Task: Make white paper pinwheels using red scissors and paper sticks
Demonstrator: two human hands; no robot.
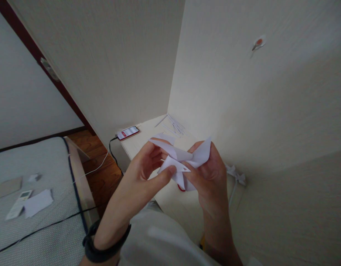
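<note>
Over the white table, both hands hold a white paper pinwheel, its flaps curled and folded toward the middle. A small dark triangular mark shows near the tip of one folded flap. My left hand grips the left side, with its thumb pressed on that flap. On the right side, my right hand has its thumb against the paper near the centre and its fingers behind. Just below the paper a bit of something red peeks out, mostly hidden.
Thin white sticks lie in the table's back corner. A phone with a cable sits at the left edge. Beside the right wall is a white paper shape on a stick. The bed holds a remote and paper.
</note>
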